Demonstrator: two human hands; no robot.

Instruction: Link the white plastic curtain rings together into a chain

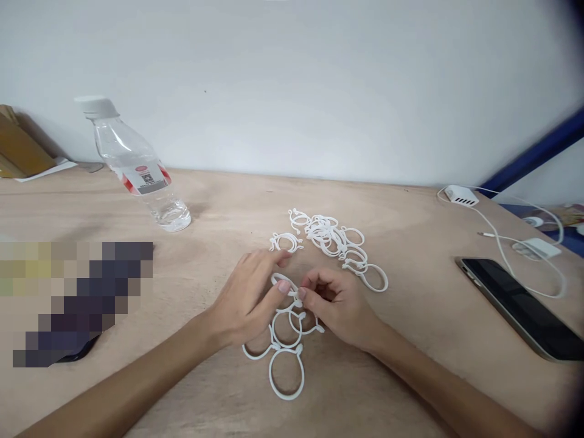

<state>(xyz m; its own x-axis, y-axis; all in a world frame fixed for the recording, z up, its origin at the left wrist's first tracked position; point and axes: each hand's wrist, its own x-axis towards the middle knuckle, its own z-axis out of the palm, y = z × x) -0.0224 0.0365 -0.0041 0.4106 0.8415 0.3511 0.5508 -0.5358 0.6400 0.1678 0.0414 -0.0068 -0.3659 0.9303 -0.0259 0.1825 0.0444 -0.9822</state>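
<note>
My left hand (249, 298) and my right hand (337, 304) meet over the wooden table (410, 340), both pinching the same white plastic ring (283, 281) at its clasp. That ring tops a short chain of linked white rings (286, 359) that trails toward me on the table. A loose pile of several more white rings (333, 240) lies just beyond my hands. One single ring (286, 242) sits apart, next to my left fingertips.
A clear water bottle (137, 167) with a white cap stands at the back left. A dark phone (520, 307) lies at the right, with a white charger and cables (502, 237) behind it. A blurred dark object (82, 304) lies at the left. Cardboard (20, 149) leans against the wall.
</note>
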